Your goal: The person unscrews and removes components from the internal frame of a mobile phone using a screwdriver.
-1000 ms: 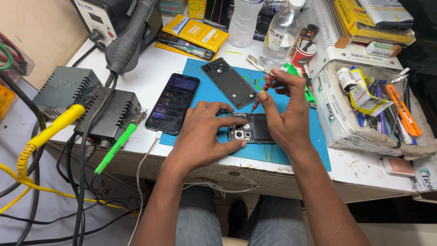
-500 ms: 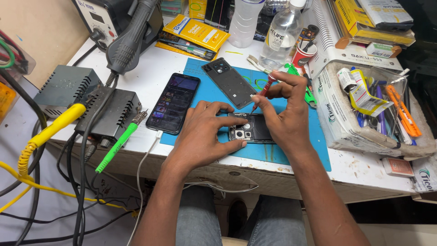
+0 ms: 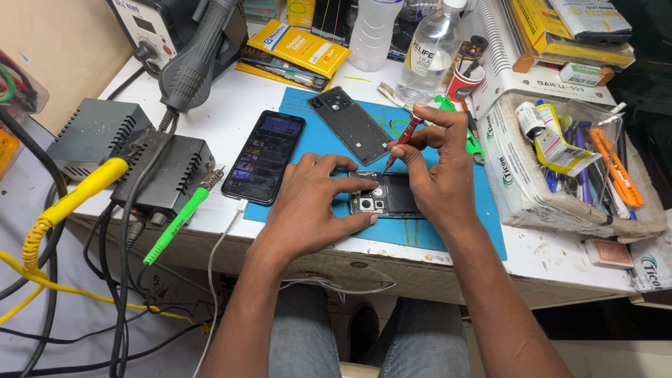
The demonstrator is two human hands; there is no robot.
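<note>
A white tabletop (image 3: pixel 231 112) is filling the upper frame, with a blue mat (image 3: pixel 455 231) lying at its centre. At the upper left a soldering station (image 3: pixel 150 24) is standing with a grey hot-air gun (image 3: pixel 199 56) resting against it, and two grey boxes (image 3: pixel 129 150) are sitting at the left edge amid yellow and black cables. At the right a plastic tray (image 3: pixel 532 203) is holding tubes, pens and orange-handled tools, just beside the mat. Two clear bottles (image 3: pixel 430 52) are standing at the upper centre behind a yellow packet (image 3: pixel 304 45).

A dark phone (image 3: pixel 264 155) with a lit screen is lying on the mat's left edge, and a black back cover (image 3: pixel 350 124) is lying just above the hands.

The opened phone (image 3: pixel 392 196) is lying on the mat at the frame's centre, partly hidden by both hands. The left hand (image 3: pixel 311 206) is pressing on it, its fingers spread over the left end. The right hand (image 3: pixel 437 168) is pinching a red screwdriver (image 3: pixel 400 143), its tip touching the opened phone's top edge.
</note>
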